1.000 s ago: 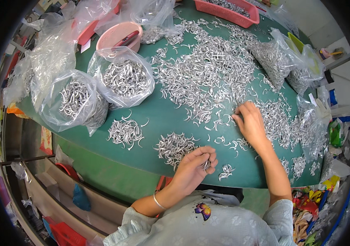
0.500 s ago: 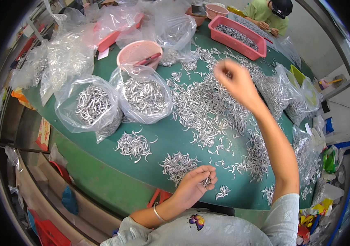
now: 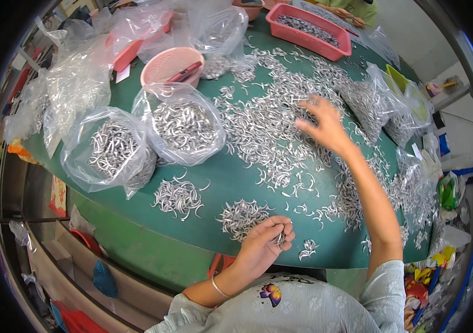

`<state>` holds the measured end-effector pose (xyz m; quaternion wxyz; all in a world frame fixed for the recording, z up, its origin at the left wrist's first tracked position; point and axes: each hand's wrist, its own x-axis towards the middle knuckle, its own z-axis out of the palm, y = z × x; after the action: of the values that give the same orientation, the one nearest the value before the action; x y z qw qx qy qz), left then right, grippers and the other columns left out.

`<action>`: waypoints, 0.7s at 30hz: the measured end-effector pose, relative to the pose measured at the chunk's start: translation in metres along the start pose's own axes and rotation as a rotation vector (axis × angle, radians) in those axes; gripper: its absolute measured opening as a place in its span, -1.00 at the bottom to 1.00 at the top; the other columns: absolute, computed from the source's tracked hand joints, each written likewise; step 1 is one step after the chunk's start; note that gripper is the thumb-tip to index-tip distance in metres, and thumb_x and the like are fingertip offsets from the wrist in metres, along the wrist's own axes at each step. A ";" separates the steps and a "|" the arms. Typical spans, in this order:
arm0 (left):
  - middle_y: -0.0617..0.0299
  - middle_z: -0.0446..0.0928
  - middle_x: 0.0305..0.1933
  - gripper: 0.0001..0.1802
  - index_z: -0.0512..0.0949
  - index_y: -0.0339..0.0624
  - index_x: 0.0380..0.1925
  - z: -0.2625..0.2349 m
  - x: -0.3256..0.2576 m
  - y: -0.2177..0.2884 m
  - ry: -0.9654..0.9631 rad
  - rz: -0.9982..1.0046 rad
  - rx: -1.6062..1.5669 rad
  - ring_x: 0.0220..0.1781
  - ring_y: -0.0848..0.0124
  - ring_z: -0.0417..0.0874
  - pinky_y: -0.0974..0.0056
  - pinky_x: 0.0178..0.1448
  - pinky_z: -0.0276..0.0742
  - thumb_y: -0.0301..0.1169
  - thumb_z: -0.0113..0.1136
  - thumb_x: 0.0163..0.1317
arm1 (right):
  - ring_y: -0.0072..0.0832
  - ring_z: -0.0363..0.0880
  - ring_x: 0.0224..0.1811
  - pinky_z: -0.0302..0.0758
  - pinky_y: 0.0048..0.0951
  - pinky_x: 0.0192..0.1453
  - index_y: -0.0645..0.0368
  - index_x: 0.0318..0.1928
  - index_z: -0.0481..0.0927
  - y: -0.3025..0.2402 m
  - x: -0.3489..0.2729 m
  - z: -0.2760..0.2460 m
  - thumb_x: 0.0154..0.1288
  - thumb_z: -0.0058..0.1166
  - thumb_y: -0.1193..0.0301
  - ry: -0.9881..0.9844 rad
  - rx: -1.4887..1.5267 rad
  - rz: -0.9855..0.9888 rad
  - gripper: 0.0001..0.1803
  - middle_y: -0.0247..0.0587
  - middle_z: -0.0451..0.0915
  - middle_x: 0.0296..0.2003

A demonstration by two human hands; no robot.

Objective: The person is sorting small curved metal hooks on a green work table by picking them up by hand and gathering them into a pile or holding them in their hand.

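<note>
My left hand (image 3: 267,238) is closed around a few small curved silver metal pieces at the table's near edge. Right beside it lies a small heap of the same curved pieces (image 3: 241,217). My right hand (image 3: 325,125) hovers over the large spread of curved metal pieces (image 3: 272,141) in the middle of the table, its fingers apart and nothing visible in them. Another small heap (image 3: 177,196) lies farther left, and a tiny cluster (image 3: 308,250) sits to the right of my left hand.
Two open plastic bags full of pieces (image 3: 115,150) (image 3: 183,129) stand at left. Behind them is a pink bowl (image 3: 156,69) with a red-handled tool. A pink bin (image 3: 333,53) holds more pieces at the back. Filled bags (image 3: 367,102) line the right side. A co-worker's hands (image 3: 350,16) show at the far end.
My right hand has come down toward the large spread, and its fingers have opened. The left hand stays closed near the small heap. The whole view has shifted slightly.
</note>
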<state>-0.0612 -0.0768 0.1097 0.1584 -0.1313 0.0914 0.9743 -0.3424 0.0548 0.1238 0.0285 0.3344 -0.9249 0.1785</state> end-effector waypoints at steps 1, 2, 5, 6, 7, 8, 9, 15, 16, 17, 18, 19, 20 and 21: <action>0.25 0.45 -0.24 -0.82 0.51 -0.21 -0.10 0.001 0.000 -0.001 0.009 -0.017 0.008 -0.18 0.41 0.45 0.35 -0.14 0.40 -0.50 0.01 0.33 | 0.06 0.07 0.39 0.03 0.08 0.40 -0.05 0.18 0.50 0.000 -0.015 0.010 0.13 0.19 -0.07 -0.097 0.000 0.006 -0.35 -0.01 0.21 0.33; 0.25 0.45 -0.24 -0.82 0.51 -0.21 -0.10 0.003 0.000 -0.002 0.021 -0.029 0.016 -0.18 0.41 0.45 0.36 -0.14 0.41 -0.50 0.01 0.33 | 0.06 0.06 0.40 0.02 0.09 0.41 -0.03 0.20 0.47 -0.003 -0.031 0.017 0.12 0.19 -0.08 -0.063 -0.034 -0.031 -0.32 -0.01 0.19 0.34; 0.25 0.45 -0.24 -0.82 0.51 -0.21 -0.10 0.004 -0.001 -0.005 0.041 -0.029 0.033 -0.18 0.41 0.45 0.35 -0.14 0.41 -0.49 0.01 0.33 | 0.09 0.04 0.41 0.01 0.11 0.42 0.02 0.23 0.40 -0.017 -0.070 0.017 0.14 0.18 -0.07 -0.056 -0.054 -0.054 -0.28 -0.03 0.11 0.38; 0.25 0.45 -0.24 -0.82 0.51 -0.21 -0.10 0.004 -0.002 -0.004 0.049 -0.017 0.041 -0.18 0.41 0.45 0.35 -0.14 0.42 -0.49 0.01 0.33 | 0.08 0.07 0.40 0.05 0.05 0.42 0.05 0.17 0.47 -0.025 -0.080 0.015 0.20 0.14 0.00 -0.053 0.020 -0.058 -0.40 -0.08 0.18 0.36; 0.25 0.45 -0.24 -0.82 0.51 -0.21 -0.11 0.003 -0.003 -0.005 0.060 -0.008 0.046 -0.19 0.41 0.45 0.35 -0.14 0.42 -0.49 0.01 0.33 | 0.06 0.11 0.39 0.07 0.02 0.42 0.07 0.13 0.50 -0.030 -0.089 0.010 0.22 0.15 0.05 -0.105 0.061 -0.078 -0.46 -0.10 0.25 0.32; 0.24 0.45 -0.24 -0.82 0.51 -0.21 -0.11 0.002 -0.003 -0.005 0.065 -0.002 0.052 -0.19 0.41 0.45 0.35 -0.14 0.42 -0.49 0.01 0.33 | 0.03 0.15 0.37 0.09 -0.01 0.41 0.08 0.08 0.54 -0.032 -0.097 0.001 0.23 0.15 0.10 -0.153 0.100 -0.097 -0.51 -0.11 0.32 0.28; 0.24 0.45 -0.24 -0.83 0.51 -0.21 -0.11 0.002 -0.004 -0.006 0.072 0.007 0.057 -0.19 0.41 0.45 0.35 -0.14 0.42 -0.49 0.01 0.33 | 0.01 0.19 0.36 0.11 -0.04 0.41 0.10 0.03 0.57 -0.031 -0.102 -0.004 0.24 0.16 0.14 -0.203 0.138 -0.118 -0.57 -0.13 0.38 0.24; 0.24 0.44 -0.25 -0.83 0.51 -0.20 -0.11 0.008 -0.003 -0.013 0.081 -0.011 0.070 -0.19 0.41 0.44 0.36 -0.14 0.40 -0.49 0.01 0.33 | -0.20 0.50 0.03 0.38 -0.26 0.16 0.21 -0.14 0.63 0.017 -0.023 0.000 0.18 0.19 0.40 0.271 0.342 0.120 -0.76 -0.12 0.62 -0.15; 0.25 0.44 -0.24 -0.83 0.51 -0.20 -0.11 0.010 -0.001 -0.014 0.077 -0.016 0.083 -0.19 0.41 0.44 0.36 -0.14 0.39 -0.49 0.01 0.33 | -0.21 0.49 0.02 0.37 -0.25 0.17 0.22 -0.13 0.62 0.027 -0.004 0.010 0.18 0.20 0.40 0.386 0.234 0.011 -0.74 -0.13 0.62 -0.16; 0.25 0.44 -0.24 -0.83 0.51 -0.20 -0.11 0.012 0.001 -0.015 0.072 -0.025 0.094 -0.19 0.41 0.44 0.36 -0.14 0.39 -0.49 0.00 0.33 | -0.21 0.49 0.01 0.36 -0.23 0.16 0.22 -0.13 0.62 0.033 0.013 0.018 0.18 0.20 0.40 0.430 0.167 -0.022 -0.74 -0.13 0.62 -0.16; 0.25 0.44 -0.24 -0.83 0.51 -0.20 -0.11 0.014 0.002 -0.016 0.071 -0.030 0.101 -0.19 0.41 0.44 0.36 -0.14 0.39 -0.49 0.00 0.33 | -0.21 0.48 0.01 0.36 -0.22 0.15 0.23 -0.13 0.61 0.035 0.028 0.026 0.18 0.20 0.39 0.469 0.103 -0.057 -0.74 -0.14 0.62 -0.16; 0.25 0.44 -0.24 -0.83 0.51 -0.19 -0.11 0.016 0.004 -0.016 0.067 -0.029 0.102 -0.19 0.41 0.44 0.36 -0.14 0.39 -0.49 0.00 0.34 | -0.21 0.48 0.00 0.36 -0.21 0.15 0.23 -0.14 0.60 0.040 0.033 0.030 0.17 0.19 0.39 0.510 0.037 -0.088 -0.74 -0.14 0.62 -0.16; 0.25 0.45 -0.24 -0.83 0.51 -0.19 -0.11 0.015 0.003 -0.015 0.072 -0.017 0.094 -0.19 0.42 0.44 0.36 -0.13 0.39 -0.49 0.00 0.34 | -0.20 0.48 -0.02 0.35 -0.20 0.13 0.24 -0.16 0.60 0.034 0.035 0.031 0.18 0.19 0.39 0.418 0.012 -0.078 -0.76 -0.14 0.62 -0.18; 0.25 0.45 -0.24 -0.83 0.51 -0.19 -0.11 0.014 0.003 -0.014 0.075 -0.009 0.088 -0.18 0.42 0.45 0.36 -0.13 0.40 -0.49 0.00 0.34 | -0.19 0.49 -0.04 0.34 -0.19 0.12 0.24 -0.18 0.59 0.031 0.036 0.028 0.18 0.19 0.39 0.328 -0.015 -0.064 -0.77 -0.15 0.62 -0.19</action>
<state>-0.0621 -0.0598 0.1207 0.1649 -0.1610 0.1396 0.9630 -0.3877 0.0457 0.0940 0.1873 0.3299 -0.8980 0.2227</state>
